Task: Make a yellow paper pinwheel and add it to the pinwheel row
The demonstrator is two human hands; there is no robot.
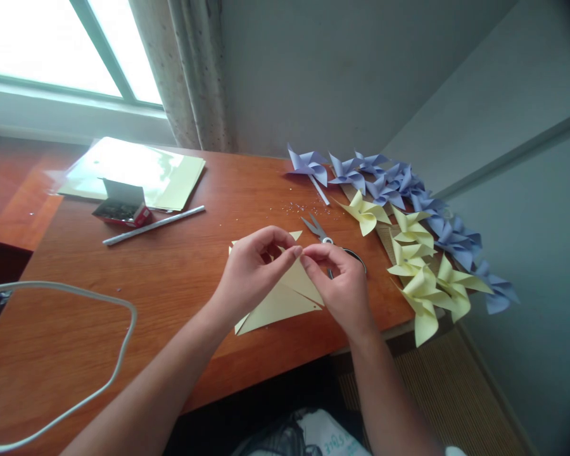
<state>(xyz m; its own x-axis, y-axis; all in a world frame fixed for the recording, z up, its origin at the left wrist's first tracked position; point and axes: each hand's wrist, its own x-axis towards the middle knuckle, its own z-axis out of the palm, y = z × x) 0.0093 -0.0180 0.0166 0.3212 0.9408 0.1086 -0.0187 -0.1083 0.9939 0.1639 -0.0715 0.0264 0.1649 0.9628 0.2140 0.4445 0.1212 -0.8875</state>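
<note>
Near the table's front edge, right of centre: pale yellow paper sheet, cut into triangular flaps, lying flat. Left hand and right hand meeting above it, fingertips of both pinching one flap tip. Scissors just behind; finished pinwheels along the right edge. Likely risks: flap slipping from so light a pinch, creasing, tearing at cuts.
</note>
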